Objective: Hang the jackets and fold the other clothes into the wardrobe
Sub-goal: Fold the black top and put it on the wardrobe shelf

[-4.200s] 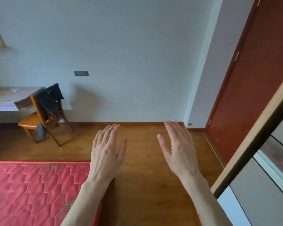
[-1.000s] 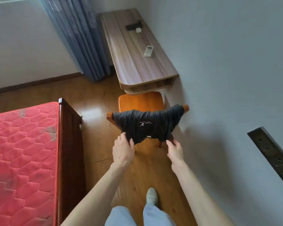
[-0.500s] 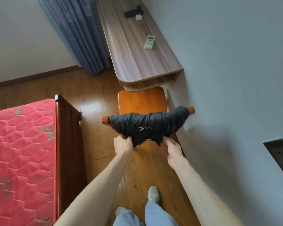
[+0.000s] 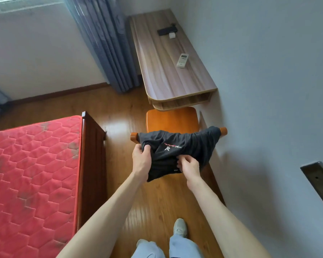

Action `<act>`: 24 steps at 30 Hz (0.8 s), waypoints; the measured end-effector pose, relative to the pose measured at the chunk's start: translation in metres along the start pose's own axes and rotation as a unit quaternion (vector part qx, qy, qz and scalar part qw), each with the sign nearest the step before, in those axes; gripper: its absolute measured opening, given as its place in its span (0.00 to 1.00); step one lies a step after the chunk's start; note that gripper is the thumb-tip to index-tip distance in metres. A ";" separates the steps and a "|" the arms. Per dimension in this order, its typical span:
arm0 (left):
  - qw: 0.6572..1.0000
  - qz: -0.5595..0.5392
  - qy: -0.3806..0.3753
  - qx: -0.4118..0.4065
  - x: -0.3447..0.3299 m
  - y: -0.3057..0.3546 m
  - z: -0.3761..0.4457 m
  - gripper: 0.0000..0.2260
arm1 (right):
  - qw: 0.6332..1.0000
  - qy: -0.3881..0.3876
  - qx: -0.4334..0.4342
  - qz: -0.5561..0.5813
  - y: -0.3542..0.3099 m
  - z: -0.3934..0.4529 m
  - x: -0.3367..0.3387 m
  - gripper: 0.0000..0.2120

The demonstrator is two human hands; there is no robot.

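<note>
The garment (image 4: pixel 192 146) on the chair back is dark charcoal, with a small red and white print at its centre. The chair (image 4: pixel 172 119), at centre frame, is orange wood. The mattress (image 4: pixel 32 174), at lower left, is red with a quilted hexagon pattern and grey worn patches. The bed frame (image 4: pixel 93 164) beside it is dark reddish-brown. The floor (image 4: pixel 160 202) is golden-brown wood planks. The curtain (image 4: pixel 104 41), at upper centre, is grey-blue. The desk (image 4: pixel 168 64), at upper right, is pale grey-brown with a streaked wood grain. The remote (image 4: pixel 182 60) on it is white. The walls (image 4: pixel 268 90) are white. The trousers (image 4: pixel 168 248), at bottom centre, are light blue; the shoe (image 4: pixel 179 228) is off-white.
</note>
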State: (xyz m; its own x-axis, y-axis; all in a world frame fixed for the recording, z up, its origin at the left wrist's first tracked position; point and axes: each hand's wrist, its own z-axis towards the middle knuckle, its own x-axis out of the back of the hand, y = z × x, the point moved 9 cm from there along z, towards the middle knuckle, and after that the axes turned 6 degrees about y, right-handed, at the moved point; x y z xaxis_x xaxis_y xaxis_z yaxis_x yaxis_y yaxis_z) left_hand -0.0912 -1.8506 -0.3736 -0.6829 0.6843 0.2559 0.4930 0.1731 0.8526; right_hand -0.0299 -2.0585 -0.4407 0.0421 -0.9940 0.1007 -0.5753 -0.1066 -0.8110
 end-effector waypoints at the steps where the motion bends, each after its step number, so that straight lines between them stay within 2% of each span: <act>1: 1.000 -0.013 -0.007 -0.006 0.001 0.015 -0.002 0.07 | 0.999 0.004 0.044 -0.013 -0.011 -0.007 0.000 0.07; 6: 0.997 0.018 -0.056 -0.059 0.008 0.101 -0.015 0.05 | 0.952 0.020 0.296 -0.073 -0.099 -0.056 -0.006 0.03; 8: 0.993 0.037 -0.060 -0.091 0.014 0.135 -0.023 0.05 | 0.923 0.000 0.375 -0.084 -0.142 -0.073 -0.015 0.07; 10: 0.989 0.048 -0.074 -0.118 0.019 0.167 -0.034 0.09 | 0.890 -0.041 0.443 -0.102 -0.185 -0.088 -0.027 0.14; 13: 0.976 0.066 -0.115 -0.172 0.024 0.214 -0.053 0.12 | 0.847 -0.145 0.486 -0.159 -0.238 -0.103 -0.055 0.25; 15: 0.965 0.060 -0.152 -0.206 0.027 0.243 -0.065 0.12 | 0.830 -0.236 0.469 -0.190 -0.269 -0.111 -0.075 0.33; 16: 0.959 0.048 -0.167 -0.224 0.029 0.258 -0.070 0.13 | 0.825 -0.277 0.451 -0.197 -0.284 -0.115 -0.082 0.34; 18: 0.949 0.037 -0.173 -0.262 0.039 0.287 -0.076 0.15 | 0.810 -0.321 0.440 -0.216 -0.313 -0.127 -0.093 0.28; 21: 0.937 0.042 -0.144 -0.316 0.064 0.326 -0.078 0.15 | 0.774 -0.342 0.482 -0.228 -0.353 -0.151 -0.104 0.16; 24: 0.925 0.059 -0.172 -0.334 0.091 0.346 -0.073 0.19 | 0.755 -0.310 0.531 -0.230 -0.392 -0.164 -0.112 0.09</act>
State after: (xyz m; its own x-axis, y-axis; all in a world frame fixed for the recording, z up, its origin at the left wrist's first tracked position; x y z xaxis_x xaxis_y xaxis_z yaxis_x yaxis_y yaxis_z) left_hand -0.0220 -1.7803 -0.0218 -0.3772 0.8748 0.3039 0.0313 -0.3159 0.9483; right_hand 0.0574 -1.9018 -0.0395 0.6007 -0.6320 0.4896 0.5815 -0.0749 -0.8101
